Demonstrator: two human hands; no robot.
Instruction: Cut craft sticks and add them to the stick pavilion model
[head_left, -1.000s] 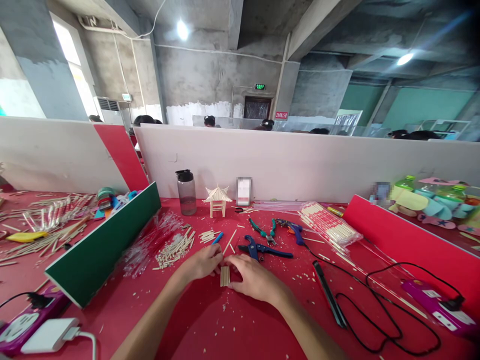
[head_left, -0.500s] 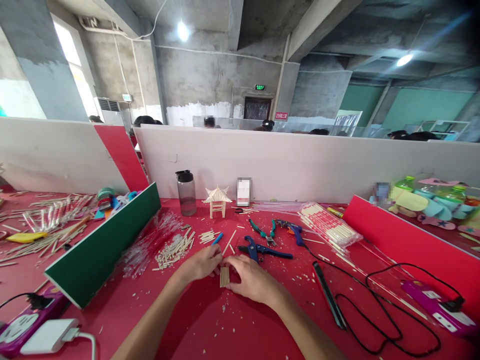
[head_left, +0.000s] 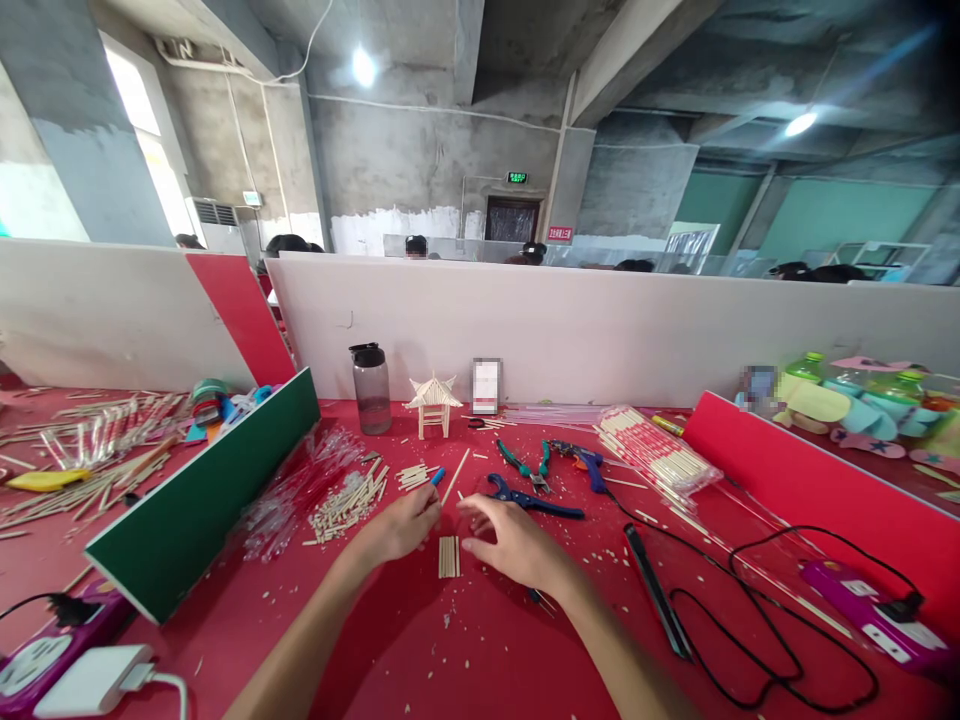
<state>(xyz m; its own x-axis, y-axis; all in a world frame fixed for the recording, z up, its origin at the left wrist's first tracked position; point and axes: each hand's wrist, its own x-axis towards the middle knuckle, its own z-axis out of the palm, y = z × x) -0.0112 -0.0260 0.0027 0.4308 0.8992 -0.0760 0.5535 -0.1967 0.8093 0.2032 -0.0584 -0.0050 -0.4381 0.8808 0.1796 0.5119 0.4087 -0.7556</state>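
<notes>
A small flat panel of glued wooden sticks (head_left: pixel 448 556) lies on the red table (head_left: pixel 465 650) between my hands, touched by neither. My left hand (head_left: pixel 401 525) rests just left of it with its fingers curled together; the fingertips are by a blue pen (head_left: pixel 437 476) and the near end of a long stick (head_left: pixel 455 477). What they pinch, if anything, is hidden. My right hand (head_left: pixel 510 540) hovers right of the panel, fingers stretched out towards the left hand and holding nothing.
Blue cutters (head_left: pixel 529 498), green pliers (head_left: pixel 525 462) and a glue gun (head_left: pixel 581 458) lie behind my hands. Further back stand a stick pavilion model (head_left: pixel 433 400) and a bottle (head_left: pixel 373 388). Cut sticks (head_left: pixel 345 505) lie left, wrapped sticks (head_left: pixel 660 455) and a black cable (head_left: pixel 750 620) right. Green (head_left: pixel 202 490) and red (head_left: pixel 817 480) dividers flank the space.
My right hand has lifted off the stick panel and moved slightly back, its fingers now spread. The panel lies free. My left hand has barely moved.
</notes>
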